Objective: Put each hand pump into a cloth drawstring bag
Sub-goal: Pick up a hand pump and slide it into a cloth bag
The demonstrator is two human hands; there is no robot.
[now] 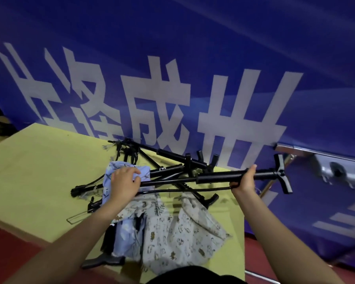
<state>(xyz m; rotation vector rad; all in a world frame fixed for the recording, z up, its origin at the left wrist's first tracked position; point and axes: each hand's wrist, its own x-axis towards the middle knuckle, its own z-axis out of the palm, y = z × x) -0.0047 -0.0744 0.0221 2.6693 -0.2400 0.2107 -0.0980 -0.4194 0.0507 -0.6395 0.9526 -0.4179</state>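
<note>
Nearest, printed cloth bags lie heaped on the yellow table. The left hand pinches a blue bag; the right hand grips a black pump above tangled pumps. Behind, a blue banner shows large white characters.

Both arms out — left hand, right hand gripping.

yellow table | blue banner, white characters, behind | red floor | metal frame right

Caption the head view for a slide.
Right hand grips a black pump while the left hand holds a blue cloth bag at its end.
</note>
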